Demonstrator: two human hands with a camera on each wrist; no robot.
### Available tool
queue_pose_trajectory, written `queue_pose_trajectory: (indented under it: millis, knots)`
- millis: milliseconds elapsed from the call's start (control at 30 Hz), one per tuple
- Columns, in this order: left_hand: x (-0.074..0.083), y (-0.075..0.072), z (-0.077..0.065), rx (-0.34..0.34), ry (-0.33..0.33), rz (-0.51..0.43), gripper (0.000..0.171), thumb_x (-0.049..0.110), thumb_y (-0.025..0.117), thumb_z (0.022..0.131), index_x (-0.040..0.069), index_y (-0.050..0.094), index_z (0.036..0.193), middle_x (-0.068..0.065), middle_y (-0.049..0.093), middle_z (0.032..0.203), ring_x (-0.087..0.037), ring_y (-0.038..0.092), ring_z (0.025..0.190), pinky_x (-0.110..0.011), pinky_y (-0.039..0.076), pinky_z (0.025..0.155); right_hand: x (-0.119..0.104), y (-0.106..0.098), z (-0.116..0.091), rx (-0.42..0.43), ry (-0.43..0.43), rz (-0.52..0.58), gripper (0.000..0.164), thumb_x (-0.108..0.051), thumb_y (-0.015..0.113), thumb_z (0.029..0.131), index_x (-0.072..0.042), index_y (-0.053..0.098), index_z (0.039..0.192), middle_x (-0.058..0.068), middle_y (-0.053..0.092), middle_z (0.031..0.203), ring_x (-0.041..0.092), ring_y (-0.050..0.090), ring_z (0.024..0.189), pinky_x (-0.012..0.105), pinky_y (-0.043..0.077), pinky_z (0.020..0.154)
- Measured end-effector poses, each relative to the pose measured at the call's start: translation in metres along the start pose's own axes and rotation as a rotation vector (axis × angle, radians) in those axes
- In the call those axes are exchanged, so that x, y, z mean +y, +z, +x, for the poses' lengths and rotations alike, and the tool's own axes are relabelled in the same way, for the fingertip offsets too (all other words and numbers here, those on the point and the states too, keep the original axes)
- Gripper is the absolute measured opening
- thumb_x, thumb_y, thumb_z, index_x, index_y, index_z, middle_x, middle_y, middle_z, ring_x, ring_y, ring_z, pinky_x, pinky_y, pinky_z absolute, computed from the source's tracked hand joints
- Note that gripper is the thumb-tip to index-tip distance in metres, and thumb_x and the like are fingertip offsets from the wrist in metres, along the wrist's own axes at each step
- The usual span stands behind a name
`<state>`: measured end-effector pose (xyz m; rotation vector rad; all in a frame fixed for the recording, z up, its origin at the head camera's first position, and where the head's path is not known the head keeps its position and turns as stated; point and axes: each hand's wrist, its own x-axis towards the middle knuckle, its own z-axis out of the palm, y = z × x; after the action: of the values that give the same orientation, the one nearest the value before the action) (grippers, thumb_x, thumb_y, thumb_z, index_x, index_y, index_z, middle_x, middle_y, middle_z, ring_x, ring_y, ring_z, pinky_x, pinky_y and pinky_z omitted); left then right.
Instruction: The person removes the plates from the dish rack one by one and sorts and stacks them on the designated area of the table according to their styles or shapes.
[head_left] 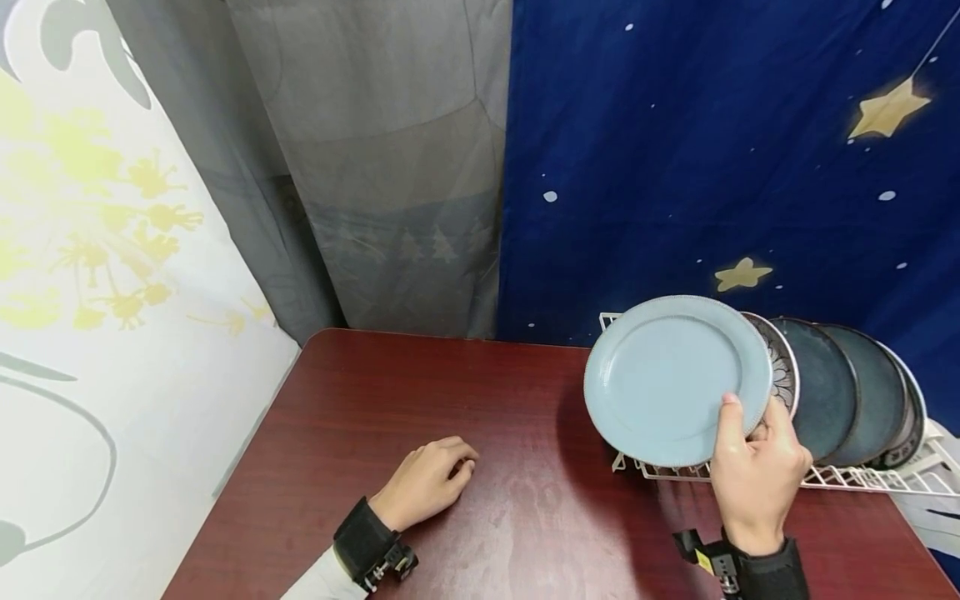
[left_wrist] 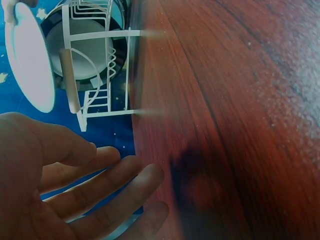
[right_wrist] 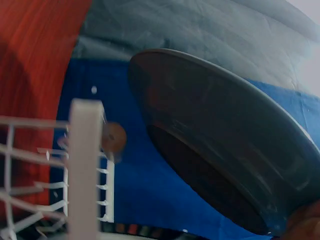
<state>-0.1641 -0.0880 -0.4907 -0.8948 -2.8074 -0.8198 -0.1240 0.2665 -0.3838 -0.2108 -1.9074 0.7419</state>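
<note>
My right hand [head_left: 759,471] holds a light blue plate [head_left: 667,383] by its lower right edge, thumb on the face and fingers behind the rim. The plate tilts up at the left front of a white wire dish rack [head_left: 930,457], overlapping it in the head view. From the right wrist, the underside of the plate [right_wrist: 215,135] shows dark, with a fingertip at its edge. My left hand [head_left: 427,483] is over the table, fingers loosely bent; the left wrist view shows those fingers [left_wrist: 120,195] spread and holding nothing.
Behind the held plate, the rack carries a patterned plate [head_left: 783,367], dark blue plates [head_left: 821,392] and more dishes on the right. The reddish-brown table [head_left: 510,417] meets a blue star curtain [head_left: 675,167] and a grey curtain [head_left: 390,192] at the back.
</note>
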Motion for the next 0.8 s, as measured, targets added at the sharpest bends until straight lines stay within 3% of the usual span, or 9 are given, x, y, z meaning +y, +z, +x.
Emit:
queue_pose_trajectory:
  millis: [200, 433, 633, 800]
  knots:
    - [0.002, 0.001, 0.001, -0.008, 0.0, -0.015, 0.019, 0.025, 0.052, 0.093, 0.018, 0.068, 0.102, 0.013, 0.059, 0.09, 0.003, 0.053, 0.071, -0.018, 0.045, 0.058, -0.002, 0.004, -0.011, -0.039, 0.181, 0.089, 0.017, -0.018, 0.065, 0.085, -0.004, 0.068, 0.095, -0.005, 0.039, 0.037, -0.001, 0.032, 0.03, 0.015, 0.025, 0.034]
    - [0.002, 0.0, 0.004, 0.011, 0.012, -0.024, 0.02, 0.024, 0.051, 0.093, 0.018, 0.068, 0.102, 0.013, 0.059, 0.09, 0.004, 0.051, 0.067, -0.017, 0.043, 0.056, -0.005, 0.008, -0.015, -0.108, 0.32, 0.251, 0.02, -0.016, 0.064, 0.086, -0.003, 0.068, 0.101, -0.004, 0.039, 0.038, 0.002, 0.031, 0.029, 0.022, 0.024, 0.029]
    - [-0.001, -0.01, 0.01, 0.045, 0.003, -0.052, 0.019, 0.025, 0.051, 0.094, 0.021, 0.067, 0.103, 0.015, 0.059, 0.092, 0.003, 0.048, 0.062, -0.017, 0.041, 0.053, -0.006, 0.013, -0.017, -0.167, 0.454, 0.529, 0.026, -0.011, 0.062, 0.087, 0.006, 0.062, 0.108, 0.007, 0.053, 0.043, 0.008, 0.042, 0.026, 0.026, 0.03, 0.023]
    - [-0.001, -0.021, 0.016, 0.095, -0.013, -0.126, 0.017, 0.025, 0.05, 0.094, 0.026, 0.063, 0.105, 0.015, 0.06, 0.094, 0.003, 0.05, 0.063, -0.017, 0.043, 0.054, -0.011, 0.015, -0.017, -0.204, 0.591, 0.703, 0.028, -0.012, 0.062, 0.088, 0.008, 0.058, 0.108, 0.01, 0.054, 0.044, 0.016, 0.036, 0.019, 0.036, 0.017, 0.017]
